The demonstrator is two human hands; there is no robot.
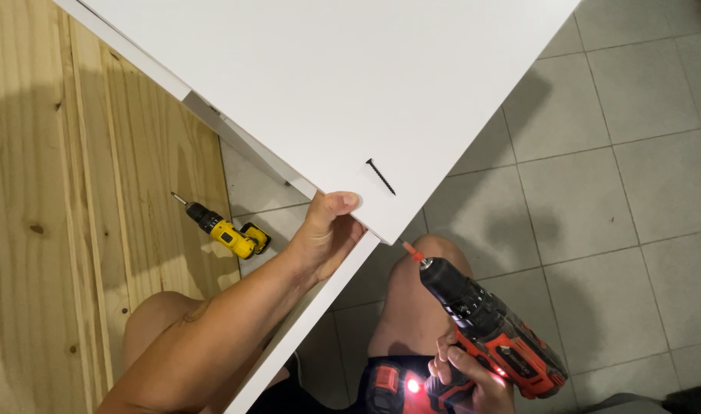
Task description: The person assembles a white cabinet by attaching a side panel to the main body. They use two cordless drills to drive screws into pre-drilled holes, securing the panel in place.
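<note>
Fingers of the left hand (325, 234) wrap the corner edge of the white panel (343, 84), thumb on top; the right hand (473, 379) grips the red drill (492, 330), its bit just beside that corner — near the thumb. A slip there could catch it, I judge. The loose black screw (380, 176) might roll off; the yellow drill (224, 230) lies apart

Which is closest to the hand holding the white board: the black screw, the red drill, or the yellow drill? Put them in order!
From the left hand, in the head view:
1. Black screw, lying on the white board just up and right of the thumb.
2. Yellow drill, on the floor to the hand's left.
3. Red drill, lower right, held in the right hand.
</note>
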